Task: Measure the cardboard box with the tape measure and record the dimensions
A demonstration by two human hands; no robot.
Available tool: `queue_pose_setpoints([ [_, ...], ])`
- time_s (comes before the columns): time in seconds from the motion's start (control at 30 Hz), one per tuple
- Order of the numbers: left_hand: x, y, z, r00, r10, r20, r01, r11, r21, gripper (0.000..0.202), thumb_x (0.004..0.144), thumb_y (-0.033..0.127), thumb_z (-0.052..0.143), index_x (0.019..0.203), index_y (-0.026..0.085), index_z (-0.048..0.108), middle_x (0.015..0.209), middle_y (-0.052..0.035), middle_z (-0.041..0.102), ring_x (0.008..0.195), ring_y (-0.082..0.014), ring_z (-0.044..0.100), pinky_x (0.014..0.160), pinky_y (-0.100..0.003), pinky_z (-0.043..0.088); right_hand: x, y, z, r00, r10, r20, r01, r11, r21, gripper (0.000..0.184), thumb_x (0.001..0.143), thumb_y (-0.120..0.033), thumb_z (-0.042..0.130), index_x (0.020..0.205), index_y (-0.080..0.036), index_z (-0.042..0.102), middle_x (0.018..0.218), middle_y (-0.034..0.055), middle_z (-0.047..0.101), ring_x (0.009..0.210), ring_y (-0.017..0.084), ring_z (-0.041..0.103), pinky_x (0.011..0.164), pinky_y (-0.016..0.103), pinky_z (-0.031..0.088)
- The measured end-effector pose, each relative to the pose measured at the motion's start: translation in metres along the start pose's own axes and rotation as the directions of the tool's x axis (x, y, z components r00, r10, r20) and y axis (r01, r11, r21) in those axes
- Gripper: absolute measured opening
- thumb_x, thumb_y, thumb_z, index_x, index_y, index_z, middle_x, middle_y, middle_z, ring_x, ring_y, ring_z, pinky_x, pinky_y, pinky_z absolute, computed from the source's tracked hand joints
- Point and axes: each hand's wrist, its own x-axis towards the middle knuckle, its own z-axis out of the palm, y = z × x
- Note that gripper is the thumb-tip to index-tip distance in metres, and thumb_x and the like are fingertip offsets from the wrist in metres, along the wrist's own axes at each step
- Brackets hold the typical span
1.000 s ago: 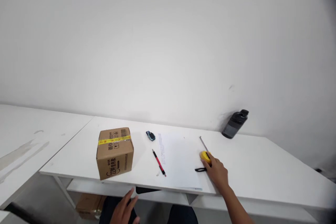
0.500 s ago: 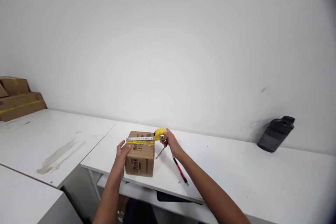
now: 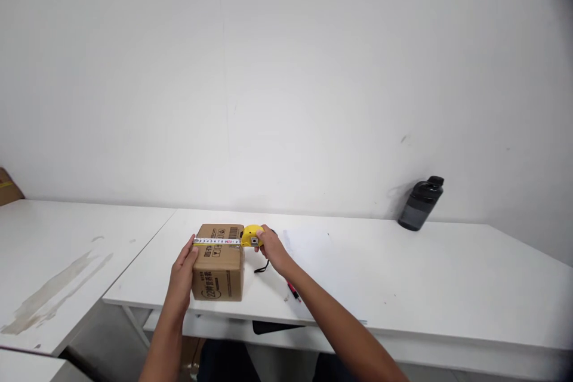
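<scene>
While the box sits near the front edge of the desk, head view shows it between the two hands, blade stretched left to right across its top. Right hand closes around the tape measure at the box's right top edge; left hand is nearer the blade's far end, fingers against the box's left edge, whether pinching the blade I cannot tell.

Right hand grips tape measure; left hand touches cardboard box.
</scene>
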Motion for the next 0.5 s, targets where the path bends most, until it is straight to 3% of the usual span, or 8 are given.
queue_pose_setpoints([
  [0.17, -0.004, -0.002, 0.001, 1.000, 0.011, 0.009, -0.011, 1.000, -0.008, 0.053, 0.087, 0.043, 0.059, 0.138, 0.026, 0.053, 0.144, -0.0057, 0.053, 0.131, -0.0258, 0.049, 0.112, -0.039, 0.036, -0.013, -0.007, -0.001, 1.000, -0.016, 0.023, 0.015, 1.000, 0.005, 0.031, 0.089, -0.046, 0.046, 0.101, -0.020, 0.057, 0.078, -0.0003, 0.060, 0.061, 0.014, 0.049, 0.054, 0.026, 0.037],
  [0.27, -0.001, -0.001, 0.000, 1.000, 0.001, 0.029, 0.001, 0.999, -0.048, 0.063, 0.083, 0.045, 0.065, 0.141, 0.029, 0.048, 0.139, -0.0077, 0.057, 0.127, -0.0277, 0.053, 0.111, -0.044, 0.037, -0.022, -0.004, -0.016, 0.990, -0.124, -0.062, 0.121, 0.991, -0.057, 0.032, 0.087, -0.046, 0.050, 0.106, -0.021, 0.059, 0.089, 0.0027, 0.063, 0.072, 0.016, 0.054, 0.062, 0.028, 0.043],
  [0.33, 0.006, 0.001, -0.001, 0.999, 0.036, 0.001, -0.036, 0.996, -0.077, 0.068, 0.078, 0.042, 0.069, 0.142, 0.029, 0.047, 0.137, -0.0087, 0.058, 0.125, -0.0276, 0.054, 0.111, -0.045, 0.037, -0.031, 0.003, -0.042, 0.954, -0.221, -0.204, 0.189, 0.968, -0.162, 0.034, 0.087, -0.045, 0.052, 0.110, -0.021, 0.060, 0.100, 0.0052, 0.064, 0.080, 0.018, 0.056, 0.068, 0.030, 0.045],
  [0.4, 0.014, 0.001, -0.001, 0.990, 0.103, -0.099, -0.110, 0.991, -0.074, 0.065, 0.077, 0.037, 0.068, 0.139, 0.027, 0.051, 0.137, -0.0089, 0.057, 0.127, -0.0270, 0.053, 0.111, -0.045, 0.036, -0.046, 0.014, -0.082, 0.882, -0.289, -0.372, 0.172, 0.932, -0.318, 0.037, 0.087, -0.044, 0.052, 0.115, -0.021, 0.059, 0.110, 0.0076, 0.063, 0.084, 0.020, 0.057, 0.070, 0.031, 0.047],
  [0.5, 0.023, -0.005, -0.001, 0.953, 0.206, -0.223, -0.197, 0.979, 0.059, 0.046, 0.081, 0.032, 0.059, 0.126, 0.023, 0.062, 0.136, -0.0071, 0.058, 0.128, -0.0274, 0.051, 0.113, -0.047, 0.034, -0.079, 0.039, -0.152, 0.758, -0.322, -0.567, -0.093, 0.807, -0.583, 0.047, 0.083, -0.048, 0.056, 0.123, -0.021, 0.057, 0.113, 0.0093, 0.062, 0.081, 0.020, 0.057, 0.070, 0.034, 0.047],
])
